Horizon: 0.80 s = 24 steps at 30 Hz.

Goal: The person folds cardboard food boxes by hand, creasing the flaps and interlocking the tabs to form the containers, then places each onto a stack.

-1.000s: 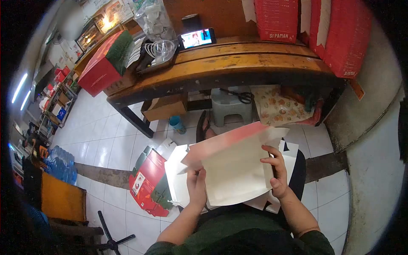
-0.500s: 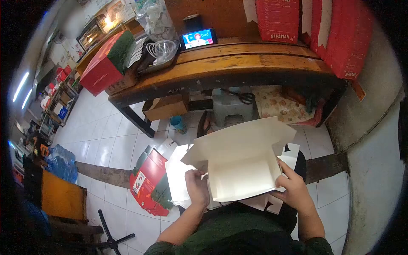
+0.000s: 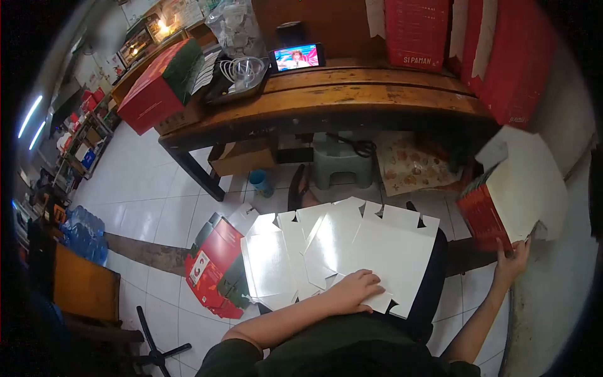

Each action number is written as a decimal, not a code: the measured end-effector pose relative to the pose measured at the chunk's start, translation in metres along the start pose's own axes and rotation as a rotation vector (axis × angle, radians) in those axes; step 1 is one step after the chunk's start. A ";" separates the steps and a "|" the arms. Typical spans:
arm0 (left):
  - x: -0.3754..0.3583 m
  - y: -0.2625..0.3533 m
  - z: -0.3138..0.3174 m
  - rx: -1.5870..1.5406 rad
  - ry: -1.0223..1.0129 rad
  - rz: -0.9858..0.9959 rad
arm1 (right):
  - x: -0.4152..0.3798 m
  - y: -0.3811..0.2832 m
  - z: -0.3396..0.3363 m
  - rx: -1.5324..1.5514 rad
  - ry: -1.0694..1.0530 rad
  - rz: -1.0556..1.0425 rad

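Flat white die-cut box blanks with notched edges lie across my lap. My left hand rests on their near part, fingers stretched over the surface and gripping nothing. Out to the right, my right hand holds a folded cardboard box by its lower edge. That box is white inside and red outside, its white lid flap standing open. On the floor at left lie red and green printed box blanks, partly under the white ones.
Ahead stands a wooden bench with a lit phone, a red-green box and red boxes. Under it are a grey stool with scissors and a blue cup. A wall bounds the right side.
My right hand has carried the folded box from my lap out to the far right. The left hand has let go of it and moved right onto the white blanks, which now show fully.
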State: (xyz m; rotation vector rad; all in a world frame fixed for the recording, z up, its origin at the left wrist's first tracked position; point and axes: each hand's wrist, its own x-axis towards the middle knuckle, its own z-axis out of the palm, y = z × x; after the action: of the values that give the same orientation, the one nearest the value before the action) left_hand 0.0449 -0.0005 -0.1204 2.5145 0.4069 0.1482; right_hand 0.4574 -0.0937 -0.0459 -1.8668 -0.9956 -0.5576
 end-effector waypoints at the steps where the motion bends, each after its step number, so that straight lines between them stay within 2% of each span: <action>1: 0.000 -0.001 0.002 0.025 -0.007 0.008 | -0.002 0.014 -0.001 -0.007 -0.088 0.103; 4: -0.001 -0.008 0.007 -0.029 -0.020 0.005 | -0.029 0.073 0.016 -0.189 -0.120 0.109; 6: -0.002 -0.016 0.011 -0.084 0.008 0.022 | -0.055 0.108 0.028 -0.168 -0.184 0.148; 8: -0.003 -0.023 0.014 -0.116 0.064 0.070 | -0.064 0.109 0.033 -0.135 -0.268 0.230; 10: 0.000 -0.011 0.003 -0.250 -0.001 -0.083 | -0.074 0.091 0.033 -0.091 -0.369 0.358; 11: 0.001 -0.005 -0.001 -0.317 -0.036 -0.159 | -0.080 0.107 0.037 -0.118 -0.393 0.242; 14: 0.000 0.000 -0.001 -0.283 0.281 -0.108 | -0.082 0.107 0.042 -0.082 -0.271 0.034; 17: -0.003 0.012 -0.021 -0.404 0.471 -0.189 | -0.061 0.088 0.035 -0.230 -0.225 -0.117; 20: -0.009 0.013 -0.027 -0.136 0.606 0.034 | -0.054 0.031 0.040 0.012 -0.158 0.126; 22: -0.012 0.026 -0.035 -0.103 0.653 0.030 | -0.060 0.009 0.050 0.473 -0.481 0.364; 24: -0.014 0.030 -0.036 -0.037 0.662 0.075 | -0.059 -0.061 0.047 0.900 -0.818 0.792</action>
State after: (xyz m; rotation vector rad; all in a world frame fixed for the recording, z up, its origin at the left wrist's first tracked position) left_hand 0.0325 -0.0094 -0.0739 2.3894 0.5553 1.0194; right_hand 0.3719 -0.0611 -0.0792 -1.4204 -0.6831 1.0415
